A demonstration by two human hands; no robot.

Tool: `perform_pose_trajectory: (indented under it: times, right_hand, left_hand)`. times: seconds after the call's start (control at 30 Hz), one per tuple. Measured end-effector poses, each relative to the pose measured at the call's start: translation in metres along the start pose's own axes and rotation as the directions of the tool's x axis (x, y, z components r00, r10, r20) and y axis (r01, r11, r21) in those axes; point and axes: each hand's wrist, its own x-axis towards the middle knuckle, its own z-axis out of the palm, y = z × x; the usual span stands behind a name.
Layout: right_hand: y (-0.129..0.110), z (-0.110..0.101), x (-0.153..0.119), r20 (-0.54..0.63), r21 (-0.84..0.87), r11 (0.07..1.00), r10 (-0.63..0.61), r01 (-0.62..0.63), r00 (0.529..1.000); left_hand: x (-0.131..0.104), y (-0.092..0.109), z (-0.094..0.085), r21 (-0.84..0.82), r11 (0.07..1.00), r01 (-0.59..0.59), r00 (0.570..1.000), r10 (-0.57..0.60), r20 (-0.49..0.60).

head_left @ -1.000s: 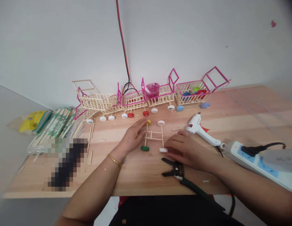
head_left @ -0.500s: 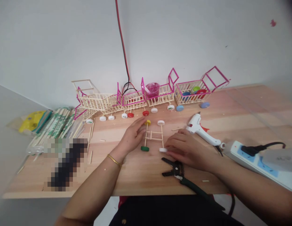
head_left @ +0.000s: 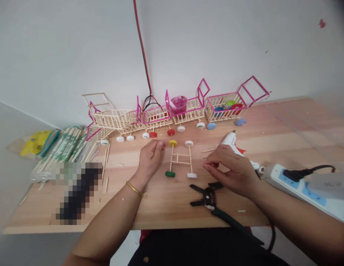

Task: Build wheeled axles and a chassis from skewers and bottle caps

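A small stick frame (head_left: 184, 163) lies on the table between my hands, with bottle caps as wheels: a yellow cap (head_left: 173, 143), a green cap (head_left: 170, 174) and two white ones. My left hand (head_left: 150, 158) is just left of the frame, apart from it, its fingers curled closed; whether anything is inside is hidden. To the right, my right hand (head_left: 231, 170) hovers with thumb and forefinger pinched together. What they hold, if anything, is too small to name. Behind this hand lies a white glue gun (head_left: 230, 140), partly covered. Below the frame are dark-handled cutters (head_left: 207, 199).
Several stick carts with cap wheels, such as a pink-rimmed cart (head_left: 227, 107), line the wall. A pink cup (head_left: 179, 105) sits in one. Bundled sticks (head_left: 62, 149) lie at the left, a power strip (head_left: 305, 188) at the right. Loose sticks (head_left: 106, 184) are scattered about.
Both hands have drawn away from the wheeled frame, left hand leftward and right hand rightward. Their fingers have curled in. The frame has stayed in place.
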Motion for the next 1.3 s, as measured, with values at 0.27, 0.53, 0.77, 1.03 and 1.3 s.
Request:
perform_pose_trajectory:
  times: [0.27, 0.53, 0.77, 1.03, 1.3]
  right_hand:
    - [0.001, 0.001, 0.003, 0.106, 0.002, 0.999, -0.053, 0.053, 0.993]
    - [-0.003, 0.005, 0.003, 0.384, -0.047, 0.997, -0.044, 0.067, 0.922]
    - [0.001, 0.011, 0.000, 0.402, -0.019, 0.998, -0.053, 0.067, 0.914]
    - [-0.002, 0.009, 0.003, 0.415, -0.033, 0.997, -0.056, 0.077, 0.908]
    - [0.001, 0.012, 0.001, 0.409, -0.021, 0.996, -0.070, 0.086, 0.910]
  left_hand:
    - [0.001, 0.001, 0.000, -0.009, 1.000, -0.014, 0.999, 0.014, 0.037]
    - [-0.005, 0.009, 0.004, -0.066, 0.957, -0.283, 0.937, 0.291, 0.194]
    - [-0.008, 0.004, 0.007, -0.013, 0.961, -0.277, 0.903, 0.265, 0.338]
    - [-0.006, 0.005, 0.006, -0.006, 0.957, -0.290, 0.886, 0.271, 0.377]
    - [-0.005, 0.005, 0.006, -0.002, 0.955, -0.298, 0.884, 0.277, 0.377]
